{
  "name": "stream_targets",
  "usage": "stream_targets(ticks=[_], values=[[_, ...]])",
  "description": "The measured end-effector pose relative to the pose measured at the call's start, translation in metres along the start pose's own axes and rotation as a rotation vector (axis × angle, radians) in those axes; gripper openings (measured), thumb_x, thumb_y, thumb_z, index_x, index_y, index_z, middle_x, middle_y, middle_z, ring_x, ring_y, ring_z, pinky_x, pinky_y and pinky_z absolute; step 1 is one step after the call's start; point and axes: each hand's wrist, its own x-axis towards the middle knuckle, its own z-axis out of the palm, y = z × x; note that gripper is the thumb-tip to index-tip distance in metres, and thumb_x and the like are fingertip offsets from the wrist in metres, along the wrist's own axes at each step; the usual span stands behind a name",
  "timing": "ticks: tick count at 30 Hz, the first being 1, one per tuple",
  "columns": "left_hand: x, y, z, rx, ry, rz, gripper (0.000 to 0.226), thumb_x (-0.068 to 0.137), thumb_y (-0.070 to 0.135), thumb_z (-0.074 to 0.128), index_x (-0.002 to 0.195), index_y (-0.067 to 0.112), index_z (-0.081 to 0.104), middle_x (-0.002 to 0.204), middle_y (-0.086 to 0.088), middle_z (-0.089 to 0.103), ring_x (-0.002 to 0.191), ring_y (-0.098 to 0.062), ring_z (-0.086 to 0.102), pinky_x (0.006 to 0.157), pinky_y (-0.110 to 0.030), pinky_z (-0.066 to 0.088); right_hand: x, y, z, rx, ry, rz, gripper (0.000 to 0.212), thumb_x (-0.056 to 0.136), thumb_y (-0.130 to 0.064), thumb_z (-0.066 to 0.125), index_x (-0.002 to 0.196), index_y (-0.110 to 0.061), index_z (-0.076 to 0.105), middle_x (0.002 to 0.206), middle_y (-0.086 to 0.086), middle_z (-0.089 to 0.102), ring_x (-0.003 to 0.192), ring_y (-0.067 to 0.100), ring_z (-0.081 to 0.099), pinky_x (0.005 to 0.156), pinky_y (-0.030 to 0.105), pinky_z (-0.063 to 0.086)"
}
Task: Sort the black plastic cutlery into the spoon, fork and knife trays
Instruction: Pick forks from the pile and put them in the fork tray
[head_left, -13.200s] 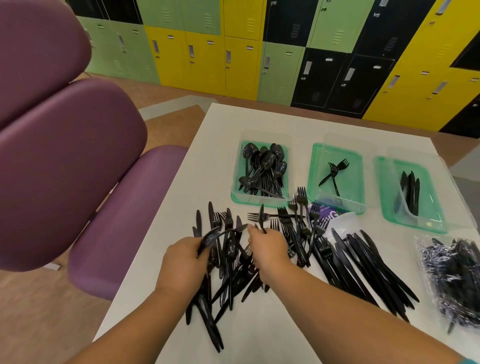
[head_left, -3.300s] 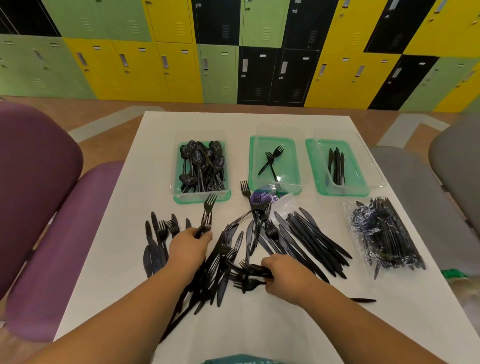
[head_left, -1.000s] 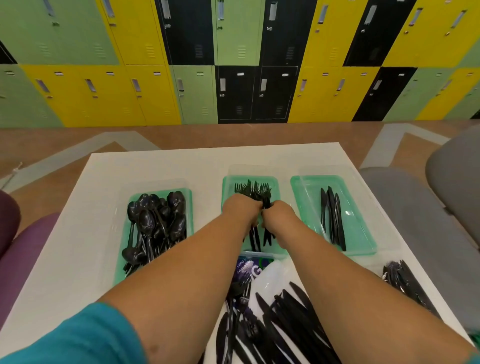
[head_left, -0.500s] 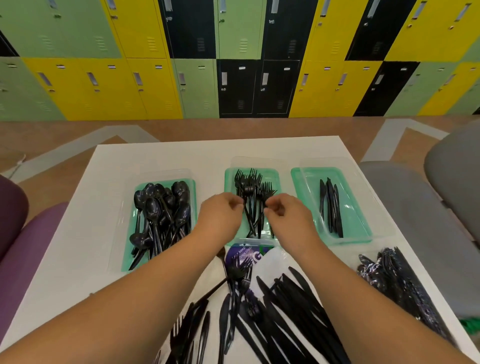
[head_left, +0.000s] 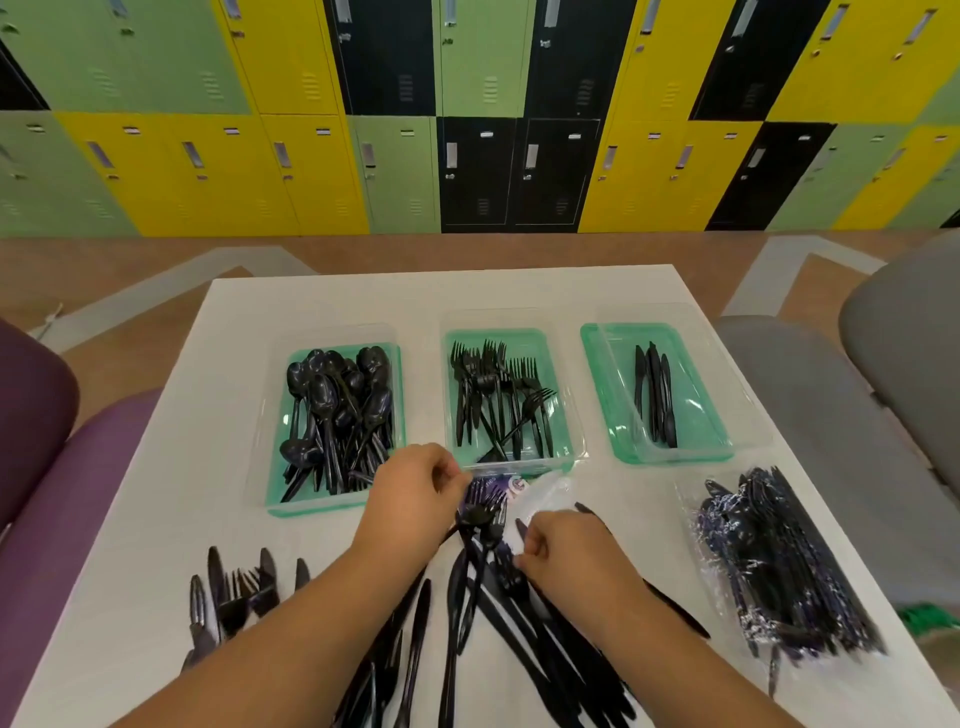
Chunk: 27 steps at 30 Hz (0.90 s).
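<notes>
Black plastic cutlery (head_left: 498, 613) lies in a loose pile on the near middle of the white table (head_left: 322, 301), mostly knives and forks crossing each other. Both hands are over the far end of this pile. The left hand (head_left: 413, 496) has its fingers curled, and they touch the heads of some forks (head_left: 480, 512) there, but I cannot tell if it really grips one. The right hand (head_left: 563, 553) is just beside it, with fingers bent toward the same forks, and its grasp is also not clear. A smaller group of knives and forks (head_left: 234, 592) lies apart at the near left. Three green trays stand in a row on the far side of the pile. In the left spoon tray (head_left: 275, 499) there are many spoons, the middle fork tray (head_left: 558, 364) holds a good number of forks, and the right knife tray (head_left: 602, 374) has only a few knives. A clear bag of more cutlery (head_left: 769, 561) lies at the near right of the table. Part of a torn plastic wrapper (head_left: 543, 493) shows between the hands and the fork tray. Behind the table stand lockers (head_left: 467, 119) in yellow, green and black.
</notes>
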Motion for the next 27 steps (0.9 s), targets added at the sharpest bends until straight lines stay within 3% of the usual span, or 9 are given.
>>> stream_targets(ticks=[3,6,11,14,16,20,22,24,27], values=[[-0.009,-0.009,0.013,0.194,-0.121,-0.056,0.028,0.083,0.04,0.067,0.076,0.014,0.062,0.073,0.001,0.061,0.07,-0.015,0.058,0.063,-0.027,0.048,-0.009,0.0,0.012,-0.092,-0.035,-0.03,0.018,0.086,-0.035,0.062,0.094,-0.019,0.061,0.086,0.005,0.061,0.081,0.018,0.053,0.07,0.025,0.037],[-0.016,-0.014,0.025,0.307,-0.187,-0.134,0.043,0.074,0.052,0.072,0.076,0.014,0.05,0.077,0.001,0.051,0.07,-0.017,0.052,0.059,-0.026,0.038,-0.012,-0.001,0.021,-0.085,-0.029,0.012,0.034,0.087,-0.037,0.063,0.112,-0.015,0.061,0.098,0.007,0.064,0.091,0.022,0.061,0.073,0.027,0.04],[-0.015,-0.009,0.035,0.282,-0.221,-0.155,0.052,0.065,0.063,0.072,0.08,0.014,0.061,0.078,-0.002,0.059,0.072,-0.018,0.059,0.054,-0.025,0.038,-0.017,-0.002,0.021,-0.056,-0.023,0.004,0.01,0.09,-0.028,0.057,0.082,-0.022,0.055,0.068,-0.007,0.042,0.077,0.015,0.048,0.068,0.023,0.035],[-0.012,-0.005,0.037,0.281,-0.238,-0.173,0.049,0.066,0.058,0.074,0.084,0.013,0.066,0.079,-0.003,0.062,0.07,-0.018,0.057,0.057,-0.026,0.042,-0.019,-0.003,0.018,-0.018,-0.038,0.036,0.035,0.09,-0.025,0.056,0.061,-0.028,0.036,0.062,-0.012,0.036,0.074,0.017,0.048,0.061,0.023,0.035],[-0.011,-0.004,0.037,0.299,-0.245,-0.195,0.042,0.07,0.051,0.073,0.085,0.012,0.064,0.08,-0.004,0.06,0.073,-0.02,0.057,0.061,-0.026,0.042,-0.02,-0.004,0.016,0.039,-0.028,0.055,0.04,0.088,-0.023,0.055,0.058,-0.028,0.031,0.061,-0.01,0.039,0.071,0.018,0.048,0.063,0.025,0.037],[-0.012,-0.004,0.034,0.296,-0.278,-0.249,0.032,0.08,0.038,0.066,0.066,0.014,0.049,0.066,0.0,0.047,0.071,-0.02,0.049,0.062,-0.025,0.039,-0.02,-0.003,0.014,0.141,-0.004,0.118,0.036,0.086,-0.022,0.057,0.057,-0.024,0.036,0.061,-0.007,0.045,0.057,0.008,0.044,0.052,0.02,0.036],[-0.013,-0.006,0.032,0.288,-0.303,-0.252,0.036,0.083,0.035,0.062,0.058,0.017,0.044,0.061,0.001,0.043,0.072,-0.02,0.049,0.062,-0.025,0.037,-0.019,-0.001,0.015,0.227,-0.001,0.166,0.031,0.084,-0.024,0.058,0.058,-0.021,0.04,0.064,-0.002,0.052,0.06,0.014,0.054,0.057,0.026,0.046],[-0.014,-0.009,0.029,0.256,-0.322,-0.266,0.037,0.087,0.034,0.058,0.057,0.017,0.043,0.059,0.001,0.042,0.073,-0.022,0.05,0.062,-0.025,0.035,-0.018,-0.001,0.014,0.317,0.008,0.204,0.024,0.084,-0.023,0.056,0.063,-0.019,0.045,0.073,0.006,0.063,0.068,0.023,0.064,0.065,0.032,0.053],[-0.018,-0.009,0.024,0.2,-0.351,-0.261,0.032,0.092,0.031,0.052,0.07,0.009,0.057,0.072,-0.005,0.056,0.083,-0.028,0.056,0.066,-0.026,0.037,-0.017,-0.004,0.014,0.577,-0.018,0.261,0.012,0.091,-0.012,0.047,0.082,-0.016,0.053,0.081,0.011,0.066,0.066,0.023,0.065,0.059,0.031,0.054]])
